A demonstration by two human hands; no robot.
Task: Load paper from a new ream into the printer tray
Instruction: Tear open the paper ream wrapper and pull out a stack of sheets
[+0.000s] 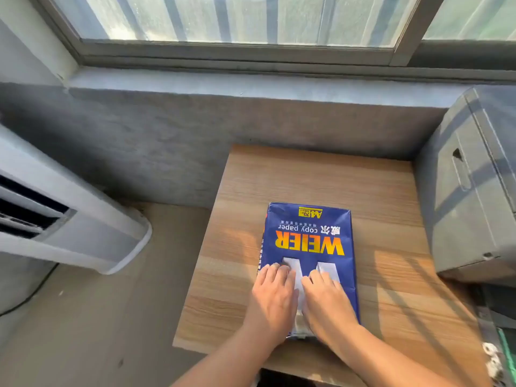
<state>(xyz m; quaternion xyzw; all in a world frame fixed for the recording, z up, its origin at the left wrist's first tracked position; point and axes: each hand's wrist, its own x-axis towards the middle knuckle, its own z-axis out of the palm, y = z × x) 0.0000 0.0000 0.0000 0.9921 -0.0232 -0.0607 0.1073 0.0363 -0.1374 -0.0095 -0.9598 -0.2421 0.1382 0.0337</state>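
A blue wrapped ream of copy paper (308, 233) with yellow "WEIER" lettering lies flat on a small wooden table (307, 174), its near end toward me. My left hand (275, 291) and my right hand (325, 297) both rest palm-down on the ream's near half, side by side, fingers spread and pressing on the wrapper. The wrapper's near end looks crumpled under my wrists. A grey printer (472, 185) stands at the table's right edge, its tray not visible as open.
A grey concrete wall and window sill (251, 85) run behind the table. A white air-conditioner unit (69, 219) stands on the floor to the left. Clutter sits at the lower right beside the printer (494, 361).
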